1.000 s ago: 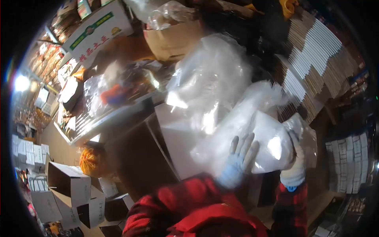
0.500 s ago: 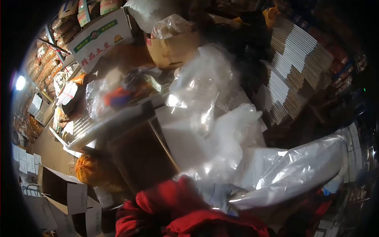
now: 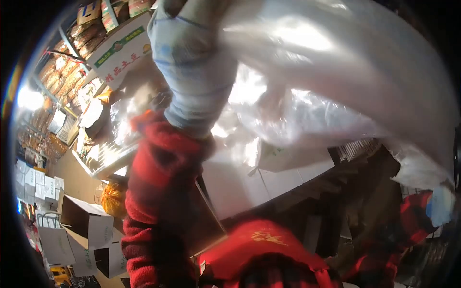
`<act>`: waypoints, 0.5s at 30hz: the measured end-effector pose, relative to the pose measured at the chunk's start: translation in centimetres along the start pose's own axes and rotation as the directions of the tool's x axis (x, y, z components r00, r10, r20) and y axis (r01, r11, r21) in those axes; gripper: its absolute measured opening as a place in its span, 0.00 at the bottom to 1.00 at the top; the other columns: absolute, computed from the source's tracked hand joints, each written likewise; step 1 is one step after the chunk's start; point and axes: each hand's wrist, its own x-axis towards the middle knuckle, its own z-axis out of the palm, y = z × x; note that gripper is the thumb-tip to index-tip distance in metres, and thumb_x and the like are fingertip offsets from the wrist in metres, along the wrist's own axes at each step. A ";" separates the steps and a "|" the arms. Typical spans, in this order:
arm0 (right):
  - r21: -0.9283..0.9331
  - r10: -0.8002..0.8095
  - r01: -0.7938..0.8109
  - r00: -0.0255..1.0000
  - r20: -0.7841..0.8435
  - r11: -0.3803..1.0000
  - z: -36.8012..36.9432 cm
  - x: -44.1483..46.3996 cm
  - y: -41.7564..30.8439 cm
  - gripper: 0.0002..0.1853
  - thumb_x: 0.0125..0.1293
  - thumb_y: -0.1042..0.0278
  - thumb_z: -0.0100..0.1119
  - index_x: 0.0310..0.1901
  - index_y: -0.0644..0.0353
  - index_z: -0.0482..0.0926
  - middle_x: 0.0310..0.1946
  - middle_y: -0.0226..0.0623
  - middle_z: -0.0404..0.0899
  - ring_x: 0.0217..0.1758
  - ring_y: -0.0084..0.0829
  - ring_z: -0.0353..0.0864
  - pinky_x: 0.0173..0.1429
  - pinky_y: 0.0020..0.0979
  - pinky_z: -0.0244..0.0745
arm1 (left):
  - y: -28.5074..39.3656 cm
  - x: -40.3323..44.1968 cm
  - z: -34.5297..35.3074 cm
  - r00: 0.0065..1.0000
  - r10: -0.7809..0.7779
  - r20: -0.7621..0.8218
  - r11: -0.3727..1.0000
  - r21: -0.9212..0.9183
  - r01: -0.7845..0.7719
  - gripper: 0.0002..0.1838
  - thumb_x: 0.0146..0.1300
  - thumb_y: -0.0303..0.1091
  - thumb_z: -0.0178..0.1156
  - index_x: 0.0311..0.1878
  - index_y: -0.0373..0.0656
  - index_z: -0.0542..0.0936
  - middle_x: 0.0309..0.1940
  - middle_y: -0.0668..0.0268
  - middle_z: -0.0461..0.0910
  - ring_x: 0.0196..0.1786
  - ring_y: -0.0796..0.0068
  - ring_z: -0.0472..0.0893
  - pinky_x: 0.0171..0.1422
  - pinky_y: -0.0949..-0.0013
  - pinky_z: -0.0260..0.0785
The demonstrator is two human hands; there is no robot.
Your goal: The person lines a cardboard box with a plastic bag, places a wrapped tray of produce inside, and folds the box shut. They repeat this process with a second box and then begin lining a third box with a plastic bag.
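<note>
My left hand [image 3: 194, 62], in a pale blue-grey glove, is raised close to the camera at the upper middle. Its fingers run to the top edge and press on the end of a clear plastic bag [image 3: 336, 62]. The bag stretches in a wide sheet across the upper right. At the far right edge my right hand [image 3: 439, 206], gloved in white and light blue, is at the bag's lower end, its fingers mostly hidden by plastic. Below the bag lies a white cardboard box [image 3: 230, 187] with more crumpled plastic [image 3: 249, 115] on it.
A white printed carton [image 3: 122, 53] stands at the upper left, above a white crate [image 3: 103, 163]. An orange net bag [image 3: 111, 198] and open cartons [image 3: 86, 223] are at the lower left. Filled sacks [image 3: 62, 77] line shelves at the far left.
My left hand has risen from the lower middle to the top, close to the camera. My right hand has moved out to the far right. The plastic bag is now lifted and spread wide between them.
</note>
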 end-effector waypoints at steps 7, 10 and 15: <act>-0.919 -0.385 0.335 0.892 0.237 0.210 -3.5 -10.9 -1.6 0.17 0.56 0.76 0.56 0.48 0.69 0.70 0.43 0.44 0.75 0.38 0.35 0.77 0.47 0.33 0.73 | 1.7 -10.0 10.0 0.825 -0.387 0.412 0.882 -0.096 0.461 0.12 0.47 0.28 0.56 0.38 0.49 0.78 0.34 0.67 0.76 0.39 0.64 0.75 0.55 0.59 0.62; -0.345 0.432 -0.313 0.829 0.356 0.885 -6.2 -16.7 3.6 0.16 0.57 0.71 0.51 0.47 0.66 0.70 0.41 0.37 0.73 0.40 0.26 0.72 0.46 0.28 0.68 | 7.1 -17.7 13.1 0.517 0.135 0.845 0.959 -0.243 0.146 0.13 0.56 0.27 0.48 0.44 0.49 0.76 0.42 0.66 0.73 0.48 0.67 0.72 0.62 0.64 0.59; -0.249 0.723 -0.711 0.505 0.471 0.658 -5.0 -15.0 6.3 0.16 0.58 0.70 0.51 0.47 0.65 0.71 0.37 0.34 0.71 0.38 0.21 0.68 0.46 0.25 0.65 | 8.3 -27.0 20.4 0.245 -0.306 0.920 0.575 -0.027 0.818 0.14 0.52 0.29 0.54 0.44 0.40 0.75 0.39 0.61 0.75 0.44 0.64 0.74 0.51 0.66 0.65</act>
